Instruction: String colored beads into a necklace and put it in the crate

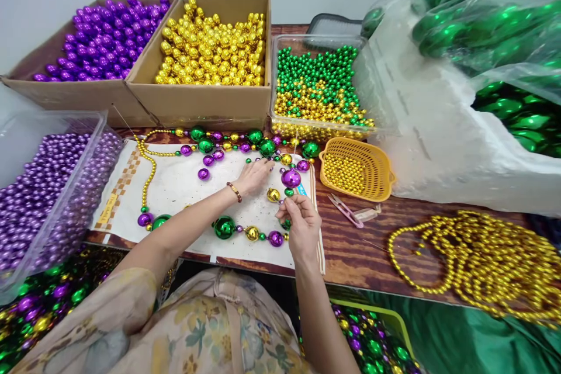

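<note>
A bead garland (205,146) of green, purple and gold balls loops over a white cloth (175,187) on the wooden table. My left hand (254,176) reaches across the cloth, fingers curled on loose beads near a large purple ball (291,178). My right hand (300,223) is pinched shut just below that ball, holding the garland's strand end by a small green bead (288,191). A gold ball (273,194) lies between the two hands.
Cardboard boxes of purple (105,35) and gold balls (214,47) stand behind. A clear tub (319,87) holds green and gold beads, another tub (44,187) holds purple ones. A yellow basket (357,169), pink snips (346,210), gold strands (482,263) and bagged green balls (482,29) lie right.
</note>
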### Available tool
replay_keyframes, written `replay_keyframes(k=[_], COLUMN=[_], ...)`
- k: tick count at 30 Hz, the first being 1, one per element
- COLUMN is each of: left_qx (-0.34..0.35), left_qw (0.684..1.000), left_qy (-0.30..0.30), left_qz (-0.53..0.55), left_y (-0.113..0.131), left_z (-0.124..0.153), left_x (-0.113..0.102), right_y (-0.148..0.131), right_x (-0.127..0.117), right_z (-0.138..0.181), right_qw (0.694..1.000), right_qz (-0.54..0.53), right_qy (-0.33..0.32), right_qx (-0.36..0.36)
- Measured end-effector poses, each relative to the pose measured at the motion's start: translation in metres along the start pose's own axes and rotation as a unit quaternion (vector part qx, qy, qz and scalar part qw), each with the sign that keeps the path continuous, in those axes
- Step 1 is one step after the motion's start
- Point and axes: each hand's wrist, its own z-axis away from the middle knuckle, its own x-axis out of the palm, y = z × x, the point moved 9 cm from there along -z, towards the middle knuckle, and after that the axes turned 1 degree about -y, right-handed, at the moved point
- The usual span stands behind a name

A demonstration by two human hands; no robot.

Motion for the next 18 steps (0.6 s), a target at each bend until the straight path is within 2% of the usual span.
replay_keyframes(k=[4,6,9,12,13,15,18], left_qx=[0.002,0.011,0.051,0.124,0.145,0.156,0.090], left_qw=[1.000,0.997,0.971,0.938,0.935,0.949,0.989], left_qy=[0.013,0.048,0.162,0.251,0.254,0.221,0.108], left_qz=[0.014,0.066,0.165,0.205,0.202,0.160,0.042], left_y=[-0.005,-0.005,0.004,0.031,0.042,0.063,0.072], left_z=[0.005,0.007,0.005,-0.015,-0.030,-0.071,-0.142], left_x=[-0.003,-0.014,-0.054,-0.106,-0.119,-0.134,-0.130], right_y=[-0.008,-0.008,-0.006,-0.002,-0.001,0.002,0.005], right_x=[0.012,0.013,0.011,0.008,0.007,0.006,0.004], right_z=[0.003,0.005,0.011,0.017,0.019,0.021,0.024], right_qw=[0.999,0.999,0.999,0.999,0.999,0.998,0.998], right_qz=[0.021,0.020,0.014,0.007,0.004,0.002,0.004], right_qy=[-0.023,-0.025,-0.025,-0.021,-0.018,-0.011,-0.002], right_qx=[-0.021,-0.024,-0.031,-0.047,-0.051,-0.057,-0.062])
